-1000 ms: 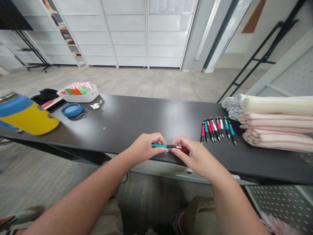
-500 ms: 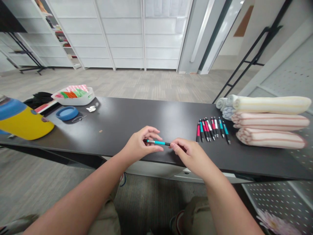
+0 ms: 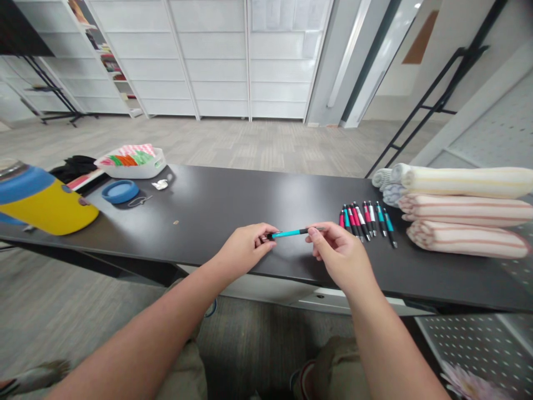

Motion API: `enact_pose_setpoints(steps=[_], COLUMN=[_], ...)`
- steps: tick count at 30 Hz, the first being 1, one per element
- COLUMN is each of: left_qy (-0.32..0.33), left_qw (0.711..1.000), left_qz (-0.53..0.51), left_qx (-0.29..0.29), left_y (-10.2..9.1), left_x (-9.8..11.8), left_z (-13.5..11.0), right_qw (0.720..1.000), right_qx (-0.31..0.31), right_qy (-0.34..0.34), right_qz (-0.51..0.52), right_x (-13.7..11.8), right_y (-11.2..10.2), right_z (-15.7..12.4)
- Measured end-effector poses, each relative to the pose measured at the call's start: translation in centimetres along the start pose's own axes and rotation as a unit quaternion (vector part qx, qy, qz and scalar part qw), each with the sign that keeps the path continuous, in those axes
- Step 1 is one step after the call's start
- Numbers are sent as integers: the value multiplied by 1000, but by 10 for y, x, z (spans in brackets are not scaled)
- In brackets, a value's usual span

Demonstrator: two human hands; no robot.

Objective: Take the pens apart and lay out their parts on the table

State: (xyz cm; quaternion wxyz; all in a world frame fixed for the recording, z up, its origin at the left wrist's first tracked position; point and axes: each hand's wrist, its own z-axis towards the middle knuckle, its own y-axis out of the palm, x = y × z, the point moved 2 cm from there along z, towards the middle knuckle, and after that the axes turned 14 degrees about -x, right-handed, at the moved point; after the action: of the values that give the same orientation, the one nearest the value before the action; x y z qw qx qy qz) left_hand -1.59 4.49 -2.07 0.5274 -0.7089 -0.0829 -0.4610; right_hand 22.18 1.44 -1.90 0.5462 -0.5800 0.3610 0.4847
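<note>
A turquoise and black pen [image 3: 290, 233] is held level above the dark tabletop between my two hands. My right hand [image 3: 339, 250] pinches its black grip end between thumb and fingers. At the other end, the thumb and fingertips of my left hand [image 3: 246, 247] close round the black end of the pen. Just beyond my right hand, several red, turquoise and silver pens [image 3: 366, 219] lie side by side in a row on the table.
Rolled striped towels [image 3: 466, 208] are stacked at the right. Along the left stand a yellow and blue container [image 3: 54, 203], a blue lid [image 3: 120, 191], crumpled white tissue [image 3: 160, 184] and a white basket [image 3: 155, 166] of colourful packets. The dark table [image 3: 216, 194] has its front edge near me.
My left fingers have closed in on the pen's end, where they were spread round it before. The pen and right hand have shifted slightly right and up, with the pen's right end raised.
</note>
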Motion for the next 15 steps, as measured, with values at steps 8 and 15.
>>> enact_pose_setpoints(steps=[8,15], left_qy=[29,14], left_qw=[996,978], left_qz=[-77,-208], left_qx=[25,28], left_y=[1,-2], left_x=[-18,-16], left_z=[4,1], right_qw=[999,996], right_qx=[44,58], right_qy=[0,-23], right_qz=[-32,58], right_x=[4,3], right_y=[-5,-2], right_z=[1,2])
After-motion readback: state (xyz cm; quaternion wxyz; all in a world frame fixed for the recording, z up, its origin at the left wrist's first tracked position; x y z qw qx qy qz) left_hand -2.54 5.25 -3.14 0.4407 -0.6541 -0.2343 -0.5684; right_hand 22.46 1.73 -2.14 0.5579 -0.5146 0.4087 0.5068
